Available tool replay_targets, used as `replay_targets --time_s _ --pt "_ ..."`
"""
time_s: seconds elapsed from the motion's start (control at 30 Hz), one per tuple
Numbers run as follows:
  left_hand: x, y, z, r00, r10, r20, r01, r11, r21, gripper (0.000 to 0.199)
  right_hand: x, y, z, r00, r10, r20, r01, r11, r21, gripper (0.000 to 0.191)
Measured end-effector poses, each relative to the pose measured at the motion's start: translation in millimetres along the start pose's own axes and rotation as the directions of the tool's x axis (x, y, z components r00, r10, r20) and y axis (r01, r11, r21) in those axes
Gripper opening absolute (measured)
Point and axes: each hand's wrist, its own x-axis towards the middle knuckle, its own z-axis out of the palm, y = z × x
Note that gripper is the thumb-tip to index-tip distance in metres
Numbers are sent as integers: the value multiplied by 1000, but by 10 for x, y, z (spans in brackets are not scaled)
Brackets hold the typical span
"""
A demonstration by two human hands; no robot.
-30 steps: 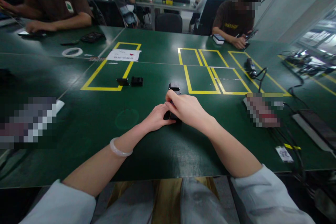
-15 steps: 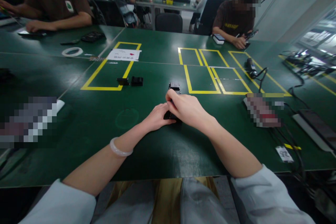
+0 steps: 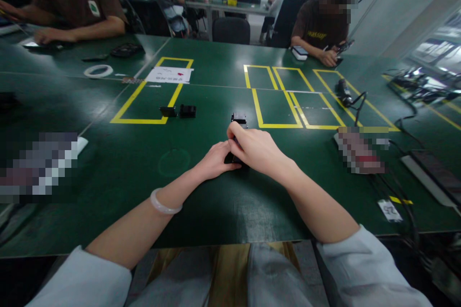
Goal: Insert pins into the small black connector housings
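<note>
Premises appear to be a workshop: yellow tape [image 3: 139,121] outlines areas on a green table [image 3: 118,168]; people [image 3: 319,21] sit at upper left and upper right.

Paper sheet [image 3: 168,75] on the table [image 3: 219,211], behind and left of the workpiece [image 3: 239,118]

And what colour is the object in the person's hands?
The object is black, seen best in the head view.
</note>
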Motion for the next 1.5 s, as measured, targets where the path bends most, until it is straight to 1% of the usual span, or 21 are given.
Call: replay_targets --time_s 0.17,0.4,0.8,1.0,1.13,1.23,1.33,1.5 --pt "0 -44 19 1000 -8 17 8 1000 6 53 16 15 15 1000 7 13 -7 1000 -15 25" --pt "0 4 1 1000 -12 -13 12 1000 0 57 10 10 16 1000 12 -2 -12 1000 6 23" --pt "2 3 1 1000 -8 -3 8 1000 0 56 2 4 -2 1000 8 3 -9 1000 17 22" --pt "4 -27 16 1000 -15 12 15 1000 10 55 19 16 5 1000 11 14 -11 1000 -2 25" --pt "2 -28 17 1000 -6 -11 6 1000 11 59 17 14 0 1000 18 10 -18 1000 16 22" --pt "-4 -33 20 1000 -2 -10 2 1000 4 58 11 13 -3 1000 5 0 -5 1000 29 21" --pt "-6 -33 20 1000 -7 5 7 1000 8 57 13 22 8 1000 -7 0 7 1000 17 25" --pt "2 -9 12 1000 -8 -8 8 1000 8 56 23 31 22 1000 16 -1 -16 1000 9 23"
